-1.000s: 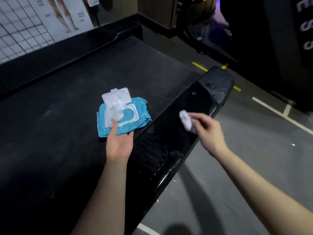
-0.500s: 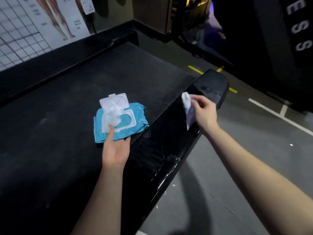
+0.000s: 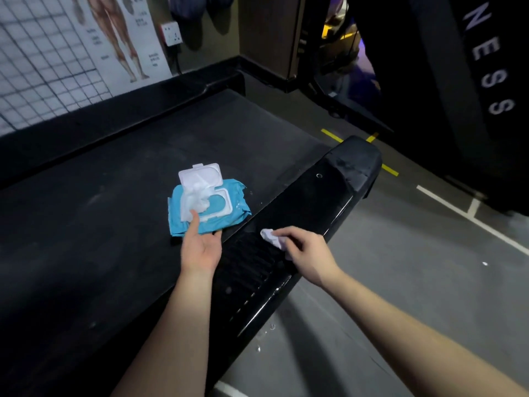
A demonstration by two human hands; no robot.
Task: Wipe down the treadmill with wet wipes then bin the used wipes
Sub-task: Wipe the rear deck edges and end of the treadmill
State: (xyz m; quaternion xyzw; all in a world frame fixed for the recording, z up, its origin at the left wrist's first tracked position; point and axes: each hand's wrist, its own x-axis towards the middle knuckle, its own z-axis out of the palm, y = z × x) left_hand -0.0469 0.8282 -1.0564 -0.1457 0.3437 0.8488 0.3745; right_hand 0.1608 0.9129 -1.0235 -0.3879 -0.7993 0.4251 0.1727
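The right hand (image 3: 305, 249) bunches the seemingly limp, damp wipe (image 3: 270, 236) in curled fingers while the left hand (image 3: 201, 247) pinches the floppy pack (image 3: 232, 214) by its edge.

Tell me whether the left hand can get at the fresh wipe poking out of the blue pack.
Probably yes. The left hand holds the blue pack at its near edge, thumb touching the fresh wipe. The lid stands open and nothing covers the wipe.
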